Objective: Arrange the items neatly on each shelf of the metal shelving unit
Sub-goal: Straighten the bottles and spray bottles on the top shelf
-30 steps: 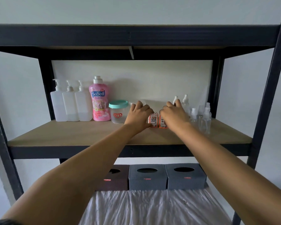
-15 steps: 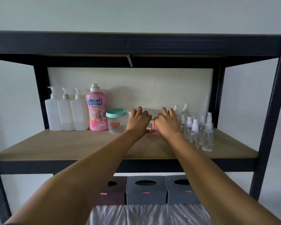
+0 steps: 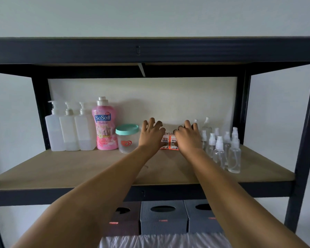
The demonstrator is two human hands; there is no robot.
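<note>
I am looking up at the middle shelf (image 3: 64,169) of the dark metal shelving unit (image 3: 150,51), with both arms stretched out over its wooden board. My left hand (image 3: 151,135) sits just left of the two small orange-and-white ink boxes (image 3: 169,143), fingers spread and only loosely bent; it lies against the boxes' left side, though I cannot tell whether it presses them or merely touches. My right hand (image 3: 188,137) covers the right-hand box from the other side, fingers likewise splayed and relaxed, gripping nothing that I can see. The boxes stand upright, side by side and touching, near the back of the shelf at its middle. To the left of my left hand stands a clear jar with a teal lid (image 3: 127,137), then a pink SoSoft detergent bottle (image 3: 104,126), then three white pump bottles (image 3: 70,127) in a row against the rear post. To the right of my right hand is a cluster of small clear spray bottles (image 3: 222,149), running forward toward the shelf's front edge. Below, three tissue boxes (image 3: 164,217) sit in a row, and pale crinkled plastic sheet (image 3: 165,241) lies in front of them
</note>
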